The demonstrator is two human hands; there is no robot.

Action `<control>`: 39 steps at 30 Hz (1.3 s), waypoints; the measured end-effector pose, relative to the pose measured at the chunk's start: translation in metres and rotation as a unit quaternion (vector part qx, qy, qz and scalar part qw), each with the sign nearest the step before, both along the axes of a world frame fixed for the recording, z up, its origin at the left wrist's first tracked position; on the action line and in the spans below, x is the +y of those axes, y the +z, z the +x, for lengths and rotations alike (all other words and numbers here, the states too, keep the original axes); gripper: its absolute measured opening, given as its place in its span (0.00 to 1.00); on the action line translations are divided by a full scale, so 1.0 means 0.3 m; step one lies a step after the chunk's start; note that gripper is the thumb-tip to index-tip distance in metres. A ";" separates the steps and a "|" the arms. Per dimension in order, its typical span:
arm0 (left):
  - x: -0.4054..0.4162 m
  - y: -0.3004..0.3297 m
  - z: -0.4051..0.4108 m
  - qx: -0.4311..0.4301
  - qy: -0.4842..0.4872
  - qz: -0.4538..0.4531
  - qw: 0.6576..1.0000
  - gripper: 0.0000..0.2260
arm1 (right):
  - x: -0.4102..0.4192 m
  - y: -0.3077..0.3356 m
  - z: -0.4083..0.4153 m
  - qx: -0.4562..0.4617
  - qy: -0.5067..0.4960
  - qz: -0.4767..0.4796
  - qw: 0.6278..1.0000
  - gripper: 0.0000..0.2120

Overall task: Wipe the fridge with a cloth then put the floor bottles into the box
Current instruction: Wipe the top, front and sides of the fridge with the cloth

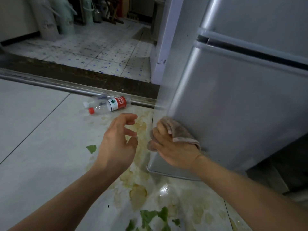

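The right hand (173, 150) presses a cloth (179, 132) against the fridge (233, 97) low on its door. The left hand (118, 139) hovers open beside it (holding nothing). Two bottles (108, 104) lie on the floor (41, 122) by the threshold (66, 72).

Floor (36, 124): pale tiles, yellowish stains near the middle.
Leaf scraps (91, 148): green bits lying on the stained tiles.
Threshold (70, 75): dark strip with a metal rail (50, 83) along it.
Far room floor (93, 47): blue-dotted tiles.
Flasks (48, 19): tall containers standing by the far wall, blurred.
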State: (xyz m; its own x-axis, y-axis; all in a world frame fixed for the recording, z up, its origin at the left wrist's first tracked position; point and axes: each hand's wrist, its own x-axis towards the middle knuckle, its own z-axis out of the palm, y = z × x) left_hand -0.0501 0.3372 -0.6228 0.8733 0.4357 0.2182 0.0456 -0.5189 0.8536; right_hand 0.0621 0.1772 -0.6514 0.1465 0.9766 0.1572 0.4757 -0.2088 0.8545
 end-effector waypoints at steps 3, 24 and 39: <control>-0.011 0.020 -0.013 -0.007 -0.001 0.006 1.000 0.21 | -0.029 -0.051 -0.013 0.025 -0.007 -0.081 0.996 0.25; -0.198 -0.008 0.136 0.012 -0.013 0.049 0.999 0.16 | -0.417 -0.100 0.022 0.180 0.006 0.032 0.983 0.39; -0.208 -0.023 0.155 -0.003 0.006 0.084 0.996 0.16 | -0.503 -0.101 0.075 0.082 -0.070 0.465 0.879 0.30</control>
